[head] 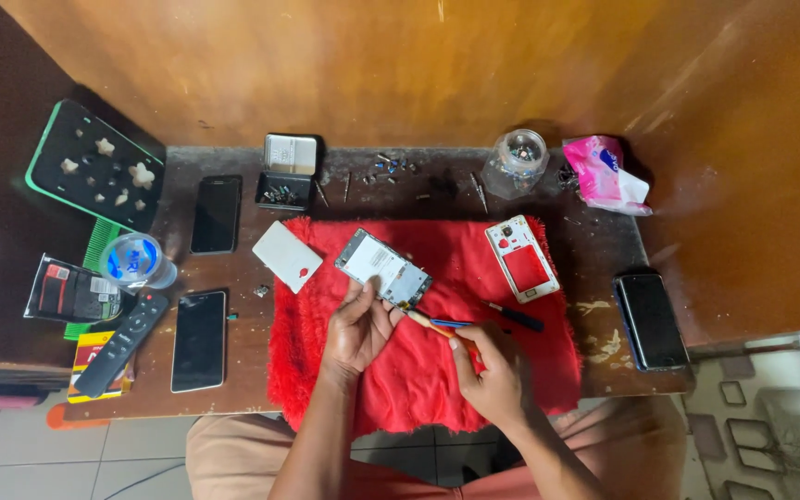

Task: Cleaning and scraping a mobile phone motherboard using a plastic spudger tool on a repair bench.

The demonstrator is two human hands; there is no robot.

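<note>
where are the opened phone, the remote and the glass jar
opened phone (383, 268), head view, on its exposed inner board
remote (122, 343), head view, on the middle of its black body
glass jar (518, 162), head view, on its side wall below the rim

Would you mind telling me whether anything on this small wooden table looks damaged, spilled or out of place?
Yes. Small loose screws and metal bits lie scattered along the far edge of the brown wooden table, outside the open metal tin. The tabletop is scuffed pale beside the red fuzzy cloth. A dark phone sits near the right edge.
</note>
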